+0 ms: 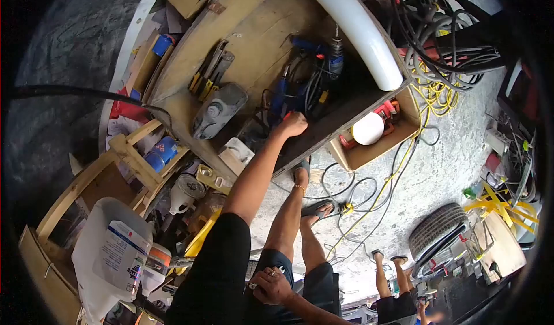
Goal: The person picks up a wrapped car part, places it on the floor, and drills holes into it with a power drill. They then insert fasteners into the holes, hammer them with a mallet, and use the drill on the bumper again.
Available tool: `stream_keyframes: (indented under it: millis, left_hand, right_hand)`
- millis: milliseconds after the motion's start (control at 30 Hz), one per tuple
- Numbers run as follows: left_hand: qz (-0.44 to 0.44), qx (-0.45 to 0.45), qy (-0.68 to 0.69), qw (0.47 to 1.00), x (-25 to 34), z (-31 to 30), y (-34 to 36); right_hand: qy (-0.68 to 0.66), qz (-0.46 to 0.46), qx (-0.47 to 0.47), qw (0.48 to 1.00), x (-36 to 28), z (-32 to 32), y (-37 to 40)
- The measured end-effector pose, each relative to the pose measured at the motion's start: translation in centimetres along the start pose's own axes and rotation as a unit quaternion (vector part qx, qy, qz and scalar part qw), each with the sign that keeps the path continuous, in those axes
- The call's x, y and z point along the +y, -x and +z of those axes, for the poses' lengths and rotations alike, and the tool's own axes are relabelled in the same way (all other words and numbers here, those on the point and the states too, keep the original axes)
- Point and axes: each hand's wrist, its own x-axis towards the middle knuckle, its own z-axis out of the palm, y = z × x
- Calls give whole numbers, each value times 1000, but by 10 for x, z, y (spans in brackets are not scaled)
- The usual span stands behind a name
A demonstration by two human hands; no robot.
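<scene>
My left hand [294, 125] reaches into a wooden box [262, 16], its fingers closed at the edge of the dark blue tools and cables; what it grips is too hidden to name. A blue drill [334, 59] lies beyond it. To its left are a grey plastic bottle [222, 109] and yellow-and-black handled tools [202, 85]. A small white-topped block [236, 152] sits near my left forearm. My right hand [271, 286] is low in front of my body, fingers curled round something small that I cannot make out.
A white curved pipe [360, 34] crosses the box's right side. Beside it, a cardboard box [363, 158] holds red tools. Cables [398, 172] lie on the floor near a tire [438, 227]. A large translucent jug [112, 256] stands lower left. Another person's legs [384, 279] show lower right.
</scene>
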Motion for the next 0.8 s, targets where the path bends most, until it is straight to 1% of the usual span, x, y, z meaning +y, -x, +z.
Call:
stream_keyframes:
  millis: [33, 67, 100, 133, 167, 233, 300, 367, 400, 433, 467, 500, 533, 567, 633, 667, 733, 767, 800]
  left_hand:
    - [-60, 42, 24, 997, -12, 22, -1]
    - [3, 5, -77, 997, -50, 50, -10]
    - [4, 3, -79, 997, -44, 47, -3]
    - [-37, 153, -102, 982, -28, 36, 7]
    - [-75, 300, -123, 943, -15, 21, 16]
    - [-106, 356, -127, 920, -20, -28, 33]
    - [-157, 369, -90, 912, -66, -58, 38]
    - [-210, 359, -111, 902, -31, -98, 30]
    - [-180, 372, -74, 907, 1, -107, 21]
    - [-150, 354, -18, 923, 25, -103, 10]
    - [-121, 338, 19, 933, 38, -88, -4]
    - [-141, 296, 36, 944, 58, -72, -15]
    - [-175, 250, -29, 952, 59, -49, -36]
    - [-220, 253, -70, 939, 67, -26, -47]
    - [-318, 143, -6, 937, 68, -5, -57]
    - [-317, 142, -3, 938, 65, 2, -60]
    - [-294, 217, 17, 931, 39, 17, -66]
    - [-204, 257, -54, 943, 6, 26, -65]
    - [-235, 213, 101, 943, 12, 0, -54]
  right_hand:
    - [3, -2, 1, 1000, -1, -1, -1]
    - [3, -5, 1, 1000, -2, -2, -1]
    - [2, -5, 4, 1000, -1, -1, 2]
    - [0, 2, -19, 1000, 2, 2, 5]
    - [-3, 10, -41, 999, 3, 4, 6]
    - [-10, 8, -33, 999, 4, 4, 6]
    - [-13, 12, -28, 999, 4, 4, 9]
    - [-6, 14, -43, 999, 4, 4, 6]
    - [-6, 13, -41, 999, 4, 3, 4]
    - [-12, 11, -33, 999, 3, 2, 4]
    - [-18, 10, -25, 999, 3, 1, 4]
    - [-18, 12, -24, 999, 1, 0, 4]
    - [-22, 9, -15, 1000, 1, -2, 3]
    - [-26, 4, -5, 1000, 0, -7, 0]
    - [-25, 9, 8, 1000, 6, -1, 4]
    - [-30, 10, 21, 999, 9, 1, 7]
    - [-18, 5, 3, 1000, 5, -9, 5]
    - [-9, -3, -15, 1000, 1, -13, 4]
    - [-13, -3, -12, 1000, 2, -11, 5]
